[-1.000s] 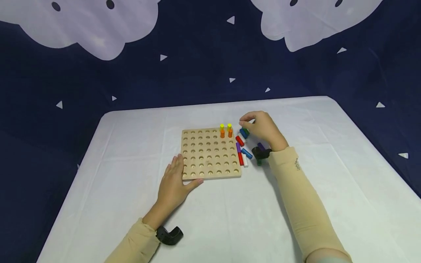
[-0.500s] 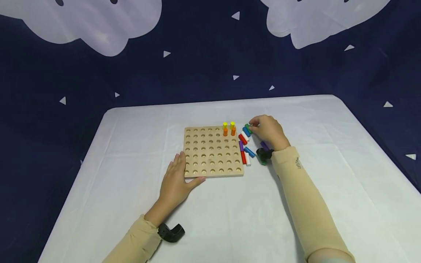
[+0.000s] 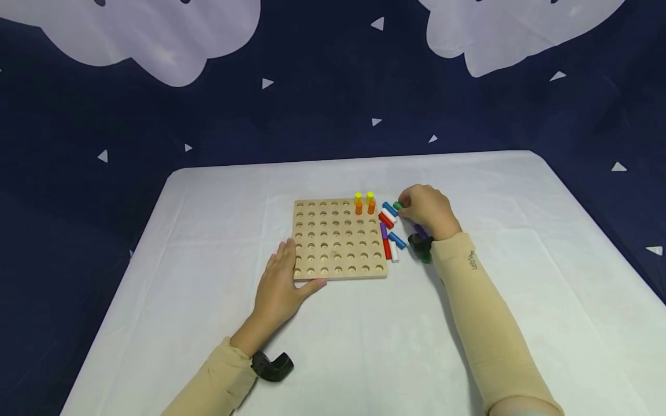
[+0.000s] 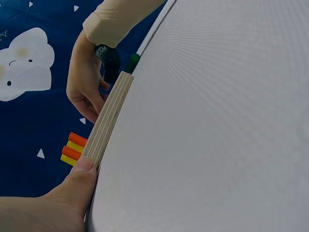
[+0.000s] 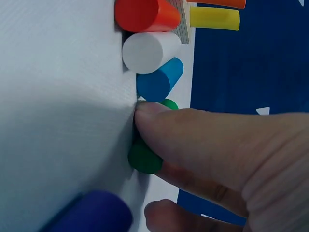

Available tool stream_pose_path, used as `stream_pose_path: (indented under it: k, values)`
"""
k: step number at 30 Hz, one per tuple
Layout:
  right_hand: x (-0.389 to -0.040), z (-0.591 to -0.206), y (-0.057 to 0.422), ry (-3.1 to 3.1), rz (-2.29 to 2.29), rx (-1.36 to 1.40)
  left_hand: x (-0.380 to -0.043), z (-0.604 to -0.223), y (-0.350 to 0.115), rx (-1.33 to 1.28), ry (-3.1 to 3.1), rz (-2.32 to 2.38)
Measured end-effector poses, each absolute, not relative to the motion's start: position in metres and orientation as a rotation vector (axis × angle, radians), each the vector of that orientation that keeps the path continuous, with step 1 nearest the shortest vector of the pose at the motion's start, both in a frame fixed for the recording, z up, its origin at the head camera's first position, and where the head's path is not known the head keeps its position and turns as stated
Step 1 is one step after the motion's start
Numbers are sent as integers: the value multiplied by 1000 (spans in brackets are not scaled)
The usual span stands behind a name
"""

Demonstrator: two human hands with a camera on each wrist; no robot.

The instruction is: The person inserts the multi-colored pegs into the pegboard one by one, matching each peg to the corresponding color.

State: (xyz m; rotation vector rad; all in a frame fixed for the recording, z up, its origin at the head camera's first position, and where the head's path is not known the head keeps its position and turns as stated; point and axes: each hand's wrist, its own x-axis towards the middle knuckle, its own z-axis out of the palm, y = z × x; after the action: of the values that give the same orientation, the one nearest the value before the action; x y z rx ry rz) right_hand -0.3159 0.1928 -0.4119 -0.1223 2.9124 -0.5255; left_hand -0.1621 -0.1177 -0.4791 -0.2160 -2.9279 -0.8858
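A square wooden pegboard (image 3: 335, 240) with rows of round holes lies on the table. Two yellow pegs (image 3: 370, 196) and two orange pegs (image 3: 372, 207) stand upright in its far right corner. My left hand (image 3: 278, 289) rests against the board's near left corner, fingers straight along the left side and thumb at the front edge. Just right of the far corner, my right hand (image 3: 428, 209) pinches a green peg (image 5: 146, 157) between thumb and fingers, low over the cloth. The thumb covers the peg's middle in the right wrist view.
Along the board's right side lie loose pegs: red (image 3: 386, 221), white (image 3: 394, 252), blue (image 3: 398, 240) and purple (image 3: 384, 230). Another purple peg (image 5: 91, 215) lies near the right wrist. A white cloth (image 3: 333, 346) covers the table; a dark blue curtain (image 3: 312, 127) hangs behind.
My right hand has come down from above the far right corner, moved slightly right and taken hold of the green peg. My left hand stays at the board.
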Motion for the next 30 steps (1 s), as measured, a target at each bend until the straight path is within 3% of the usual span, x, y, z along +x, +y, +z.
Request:
stream_pose_path:
  k: [8,30]
  values:
    - [-314,-413,195,2912,-545,-141,-161,-479,-118,-205,-2937,-898]
    - [-311,-401,192,2721,-1273,-228,-160,-477,-118,-208,-2931,-894]
